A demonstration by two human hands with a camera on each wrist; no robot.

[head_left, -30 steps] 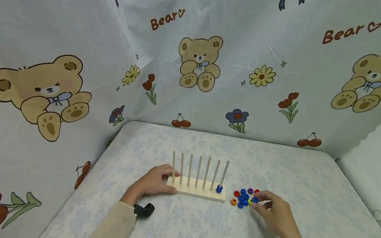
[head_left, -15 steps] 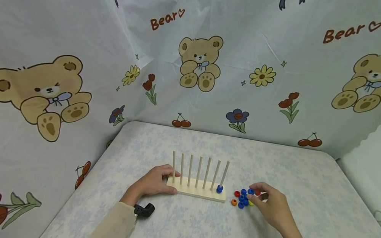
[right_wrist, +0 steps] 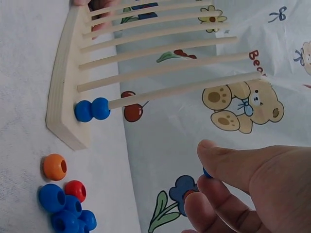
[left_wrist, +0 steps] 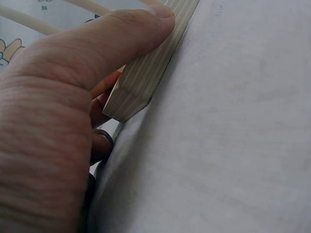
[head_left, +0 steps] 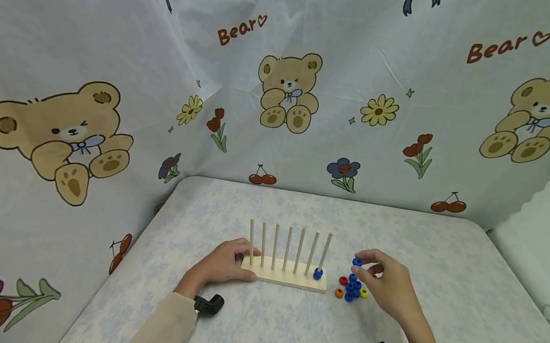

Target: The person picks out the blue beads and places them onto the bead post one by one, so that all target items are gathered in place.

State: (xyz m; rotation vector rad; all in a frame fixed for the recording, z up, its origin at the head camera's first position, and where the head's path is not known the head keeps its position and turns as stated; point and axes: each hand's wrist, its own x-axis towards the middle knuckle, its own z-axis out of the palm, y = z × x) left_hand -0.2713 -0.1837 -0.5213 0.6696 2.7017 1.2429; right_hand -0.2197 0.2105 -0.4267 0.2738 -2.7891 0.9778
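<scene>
A pale wooden peg rack (head_left: 285, 276) with a row of upright pegs stands on the table. My left hand (head_left: 220, 261) grips its left end, thumb along the front edge, as the left wrist view also shows. Two blue beads (right_wrist: 92, 110) are stacked at the foot of the rightmost peg. Between thumb and fingertips, my right hand (head_left: 390, 286) pinches a blue bead (head_left: 357, 261), held above the loose beads and right of the rack. In the right wrist view the thumb hides most of that bead.
Right of the rack lie loose beads: several blue beads (head_left: 349, 298), an orange bead (head_left: 339, 293), a red bead (head_left: 343, 281) and a yellow bead (head_left: 364, 293). A bear-print cloth (head_left: 281, 155) hangs behind the table (head_left: 259, 330).
My right hand has lifted the pinched blue bead up and to the left, away from the loose beads. The left hand and the rack have stayed in place.
</scene>
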